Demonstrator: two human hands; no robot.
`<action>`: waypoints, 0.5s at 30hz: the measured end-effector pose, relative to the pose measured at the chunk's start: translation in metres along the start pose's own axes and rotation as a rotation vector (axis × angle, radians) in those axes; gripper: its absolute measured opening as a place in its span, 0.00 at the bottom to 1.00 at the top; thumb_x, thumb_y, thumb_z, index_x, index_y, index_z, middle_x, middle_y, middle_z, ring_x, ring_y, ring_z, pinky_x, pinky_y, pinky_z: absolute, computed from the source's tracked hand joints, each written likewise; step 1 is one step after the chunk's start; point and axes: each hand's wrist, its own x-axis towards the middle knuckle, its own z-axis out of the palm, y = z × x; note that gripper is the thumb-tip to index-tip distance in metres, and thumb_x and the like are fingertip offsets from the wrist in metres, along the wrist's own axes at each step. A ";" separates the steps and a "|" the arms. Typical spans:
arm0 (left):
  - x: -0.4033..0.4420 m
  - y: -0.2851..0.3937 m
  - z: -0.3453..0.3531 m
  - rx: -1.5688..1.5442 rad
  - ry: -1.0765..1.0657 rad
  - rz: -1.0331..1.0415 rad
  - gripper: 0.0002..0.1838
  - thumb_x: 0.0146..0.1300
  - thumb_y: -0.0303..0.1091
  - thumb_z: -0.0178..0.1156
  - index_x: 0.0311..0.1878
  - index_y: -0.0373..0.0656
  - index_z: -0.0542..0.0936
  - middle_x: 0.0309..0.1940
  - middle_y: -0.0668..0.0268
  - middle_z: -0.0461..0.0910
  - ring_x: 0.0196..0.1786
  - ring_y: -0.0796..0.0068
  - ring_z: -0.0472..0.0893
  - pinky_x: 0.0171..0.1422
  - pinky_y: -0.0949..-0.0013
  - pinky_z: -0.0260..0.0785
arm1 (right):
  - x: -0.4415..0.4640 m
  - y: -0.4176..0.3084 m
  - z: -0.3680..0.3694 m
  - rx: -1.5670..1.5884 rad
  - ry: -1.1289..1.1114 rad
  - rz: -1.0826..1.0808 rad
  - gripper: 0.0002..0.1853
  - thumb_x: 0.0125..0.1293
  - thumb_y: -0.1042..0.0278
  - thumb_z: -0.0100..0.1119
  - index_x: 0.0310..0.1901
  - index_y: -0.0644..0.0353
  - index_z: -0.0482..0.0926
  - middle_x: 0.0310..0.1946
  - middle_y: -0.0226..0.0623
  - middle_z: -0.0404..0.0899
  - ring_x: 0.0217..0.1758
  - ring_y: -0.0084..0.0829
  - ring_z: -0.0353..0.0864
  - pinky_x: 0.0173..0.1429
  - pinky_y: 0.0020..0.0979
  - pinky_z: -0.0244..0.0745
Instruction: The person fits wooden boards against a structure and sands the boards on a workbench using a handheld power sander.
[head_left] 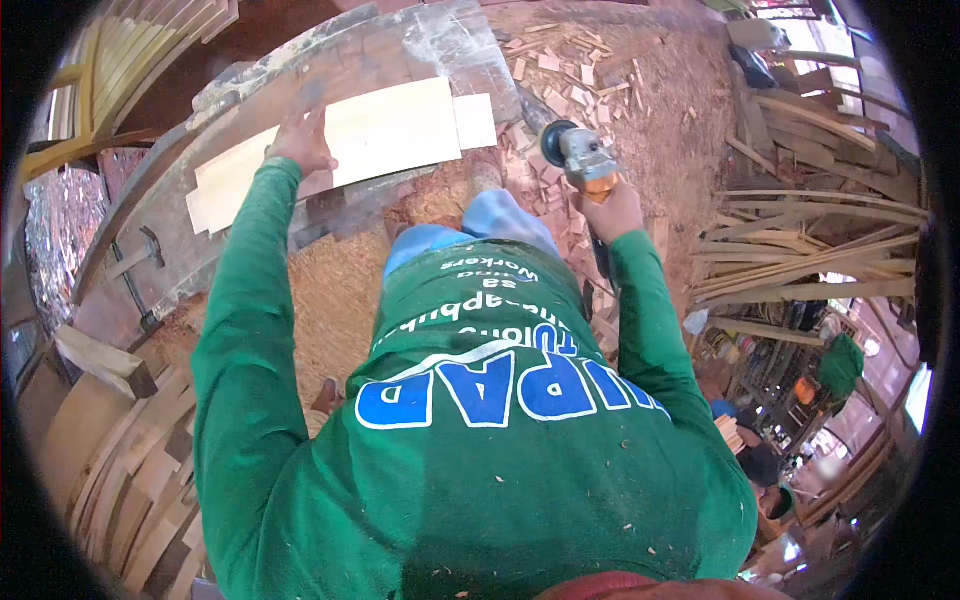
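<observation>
A long pale wooden board [395, 125] lies on the worn workbench [455, 45], with the end of another pale piece [476, 122] showing past its right end. My left hand [303, 143] rests on the board toward its left part, thumb and fingers apart. Off the bench's right side, my right hand [612, 208] is wrapped round an angle grinder [588, 160]. The grinder's dark round disc [557, 143] points toward the bench and is apart from the board. Whether the disc is spinning, I cannot tell.
A hammer [152, 250] lies at the bench's left. Wood offcuts [585, 75] and sawdust cover the ground beyond the grinder. Long wooden strips [810, 250] are stacked at right, more curved pieces [140, 490] at lower left. Another person [765, 470] is at lower right.
</observation>
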 end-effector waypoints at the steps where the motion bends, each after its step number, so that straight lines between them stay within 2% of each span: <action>1: -0.007 0.031 -0.009 0.069 -0.075 -0.165 0.62 0.48 0.48 0.81 0.83 0.51 0.54 0.81 0.46 0.54 0.82 0.43 0.57 0.78 0.45 0.64 | 0.011 0.008 0.011 0.025 0.030 -0.116 0.29 0.53 0.56 0.76 0.55 0.61 0.82 0.45 0.51 0.89 0.51 0.48 0.89 0.56 0.43 0.82; 2: -0.011 0.048 -0.013 0.138 -0.153 -0.330 0.65 0.49 0.52 0.80 0.86 0.55 0.48 0.85 0.47 0.44 0.84 0.36 0.50 0.82 0.41 0.60 | 0.017 0.001 0.012 0.002 -0.039 -0.153 0.29 0.53 0.56 0.76 0.55 0.61 0.82 0.44 0.50 0.89 0.51 0.48 0.90 0.56 0.43 0.82; 5: -0.020 0.048 0.015 -0.173 -0.171 -0.706 0.67 0.54 0.60 0.76 0.86 0.52 0.41 0.84 0.39 0.37 0.84 0.26 0.44 0.83 0.34 0.52 | 0.022 -0.055 0.007 -0.066 -0.206 -0.231 0.28 0.53 0.56 0.76 0.53 0.60 0.82 0.41 0.49 0.89 0.48 0.47 0.90 0.52 0.43 0.83; 8: -0.035 0.057 0.031 -0.128 -0.128 -0.683 0.65 0.57 0.58 0.74 0.84 0.40 0.43 0.82 0.29 0.40 0.82 0.21 0.47 0.85 0.37 0.45 | 0.058 -0.039 0.038 -0.042 -0.259 -0.394 0.27 0.53 0.56 0.76 0.52 0.60 0.81 0.40 0.49 0.89 0.46 0.49 0.90 0.50 0.45 0.83; 9: -0.042 0.060 0.029 -0.089 -0.160 -0.652 0.66 0.58 0.62 0.72 0.84 0.37 0.42 0.81 0.28 0.40 0.82 0.21 0.45 0.85 0.36 0.44 | 0.060 -0.052 0.032 0.049 -0.348 -0.415 0.27 0.53 0.54 0.76 0.51 0.60 0.81 0.40 0.51 0.88 0.47 0.53 0.89 0.50 0.48 0.83; 12: -0.047 0.069 0.024 -0.140 -0.158 -0.694 0.66 0.58 0.62 0.73 0.85 0.40 0.40 0.83 0.32 0.37 0.83 0.24 0.44 0.85 0.36 0.44 | 0.082 -0.055 0.036 -0.184 -0.354 -0.433 0.28 0.53 0.51 0.75 0.51 0.60 0.82 0.42 0.53 0.88 0.49 0.56 0.87 0.52 0.50 0.82; 15: -0.041 0.078 0.009 -0.151 -0.274 -0.777 0.69 0.58 0.67 0.71 0.85 0.46 0.34 0.85 0.40 0.31 0.83 0.25 0.42 0.84 0.31 0.44 | 0.093 -0.076 0.025 -0.340 -0.355 -0.452 0.29 0.53 0.49 0.75 0.52 0.61 0.83 0.42 0.55 0.88 0.50 0.56 0.87 0.54 0.51 0.82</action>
